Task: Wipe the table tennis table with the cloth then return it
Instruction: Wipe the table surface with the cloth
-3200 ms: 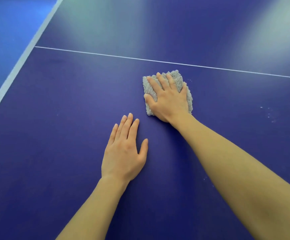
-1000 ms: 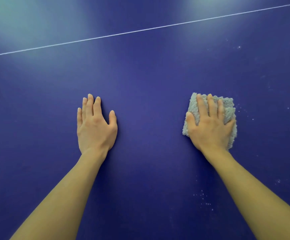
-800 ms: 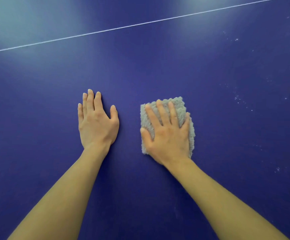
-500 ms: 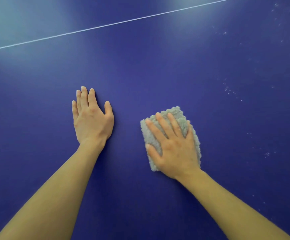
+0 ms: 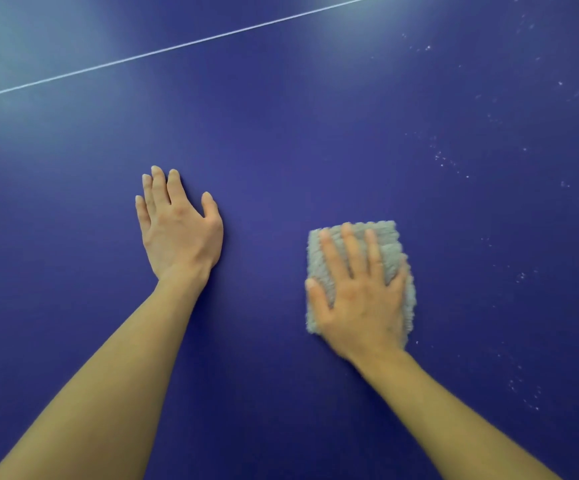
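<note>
A folded grey fluffy cloth (image 5: 392,242) lies flat on the dark blue table tennis table (image 5: 281,140), right of centre. My right hand (image 5: 359,296) presses palm-down on top of it, fingers spread forward, covering most of the cloth. My left hand (image 5: 177,225) rests flat on the bare table surface to the left, fingers together, holding nothing. Both forearms reach in from the bottom edge.
A thin white line (image 5: 177,46) crosses the table diagonally at the top. Small white specks of dust (image 5: 447,161) are scattered over the right part of the surface, more specks (image 5: 523,393) at lower right.
My right hand has slid the cloth to the left, then back toward the right and nearer to me. The left hand has stayed flat in about the same place.
</note>
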